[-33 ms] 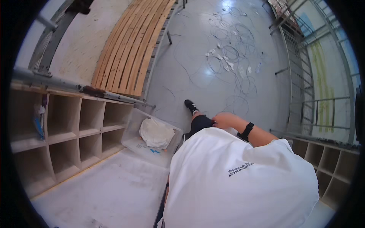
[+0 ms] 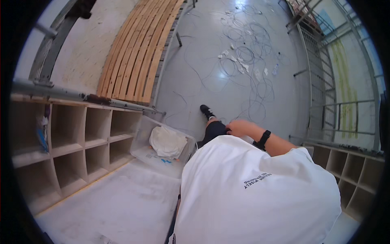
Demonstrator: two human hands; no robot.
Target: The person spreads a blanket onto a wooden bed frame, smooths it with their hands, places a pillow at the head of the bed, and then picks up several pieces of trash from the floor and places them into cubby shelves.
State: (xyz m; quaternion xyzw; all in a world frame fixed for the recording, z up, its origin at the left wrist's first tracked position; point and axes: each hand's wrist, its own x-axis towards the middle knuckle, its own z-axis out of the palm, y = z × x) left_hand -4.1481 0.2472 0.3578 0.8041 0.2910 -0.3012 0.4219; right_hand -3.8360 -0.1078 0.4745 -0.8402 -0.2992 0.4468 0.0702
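Note:
My right hand (image 2: 236, 127) rests against the black shorts (image 2: 215, 131) on my leg, with the forearm coming from the right side of my white T-shirt (image 2: 260, 195). A black band (image 2: 264, 140) circles that arm. The fingers are bent toward the dark cloth and mostly hidden, so I cannot make out whether they grip it. My left hand is out of sight. Left of my body stands a clear plastic bin (image 2: 140, 140), holding a crumpled whitish cloth or bag (image 2: 167, 142) and a small blue piece (image 2: 165, 161).
Wooden cubbyholes (image 2: 67, 146) line the left, below a metal rail (image 2: 65, 92). Beyond them is a slatted wooden bed base (image 2: 140, 53). Loose wires (image 2: 248, 55) and white scraps litter the grey floor. Metal bed frames (image 2: 321, 73) and more cubbyholes (image 2: 351, 168) stand on the right.
My black shoe and lower leg sit slightly farther right and up in the picture. The right hand stays at the shorts, barely shifted.

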